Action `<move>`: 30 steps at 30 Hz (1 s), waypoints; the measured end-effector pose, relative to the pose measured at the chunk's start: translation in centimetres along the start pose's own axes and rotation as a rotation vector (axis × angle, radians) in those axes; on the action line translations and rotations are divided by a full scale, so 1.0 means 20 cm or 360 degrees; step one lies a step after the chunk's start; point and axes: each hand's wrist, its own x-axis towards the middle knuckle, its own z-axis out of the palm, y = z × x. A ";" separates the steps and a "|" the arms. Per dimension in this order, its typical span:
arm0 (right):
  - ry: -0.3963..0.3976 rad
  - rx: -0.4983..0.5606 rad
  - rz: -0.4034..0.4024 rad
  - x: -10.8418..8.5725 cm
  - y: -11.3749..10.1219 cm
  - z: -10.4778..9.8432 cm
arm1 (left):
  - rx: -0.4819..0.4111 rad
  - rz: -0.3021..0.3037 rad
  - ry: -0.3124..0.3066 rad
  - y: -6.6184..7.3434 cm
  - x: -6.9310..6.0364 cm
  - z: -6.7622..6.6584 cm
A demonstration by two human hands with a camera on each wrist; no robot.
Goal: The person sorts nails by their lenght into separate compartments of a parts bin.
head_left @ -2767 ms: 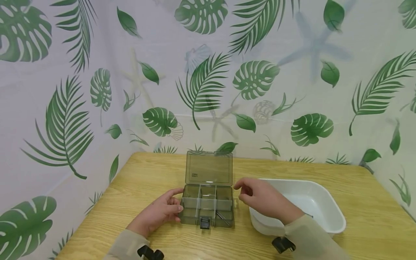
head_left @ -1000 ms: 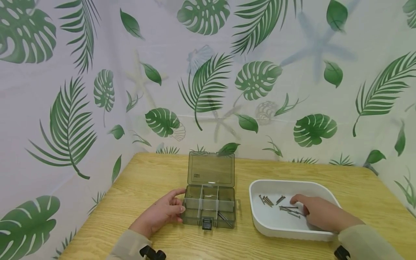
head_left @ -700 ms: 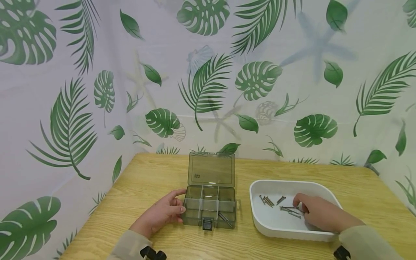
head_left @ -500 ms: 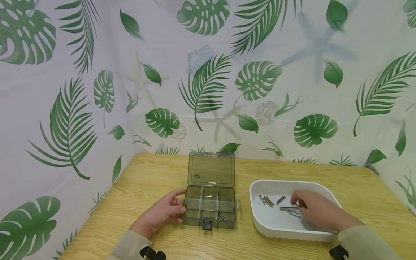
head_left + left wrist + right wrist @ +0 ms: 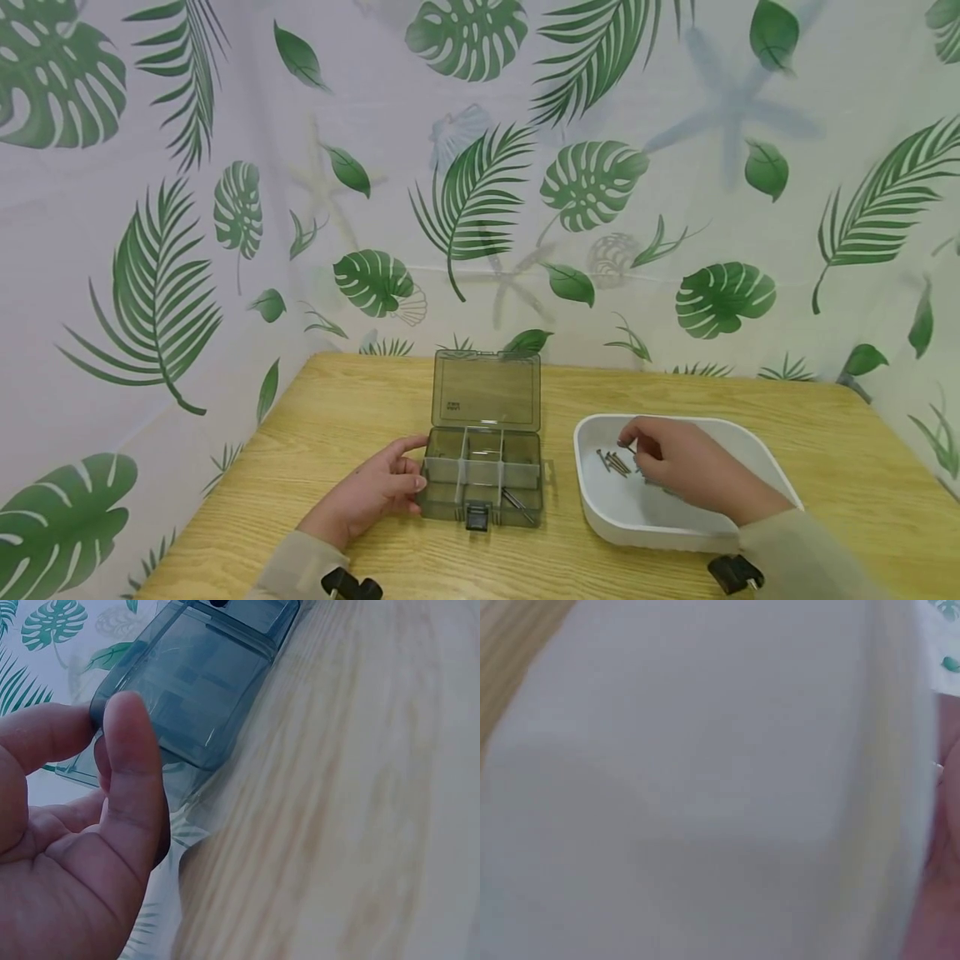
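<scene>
A smoky clear compartment box (image 5: 482,472) stands on the table with its lid (image 5: 486,390) raised. My left hand (image 5: 371,486) holds its left side between thumb and fingers; in the left wrist view, thumb and index finger meet at the box's (image 5: 202,697) end. Thin metal screws (image 5: 519,505) lie in the front right compartment. Over the white tray (image 5: 600,533), my right hand (image 5: 678,462) pinches a small screw (image 5: 632,451), mostly hidden by the fingers. Several more screws (image 5: 617,463) lie in the tray, some behind the hand. The tray wall (image 5: 705,750) fills the right wrist view.
The wooden table (image 5: 300,433) runs back to a leaf-printed curtain (image 5: 480,208) behind and at the sides. The box's clear side latch (image 5: 549,473) faces the tray. A front latch (image 5: 477,517) hangs down.
My right hand went from beside the box into the tray, took a screw from the pile, and has now lifted and moved left with it. The left hand has stayed at the box.
</scene>
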 end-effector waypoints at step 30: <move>-0.0087 0.0140 -0.0019 0.27 -0.43 0.21 | -0.0026 0.0006 -0.0020 0.01 -0.01 0.02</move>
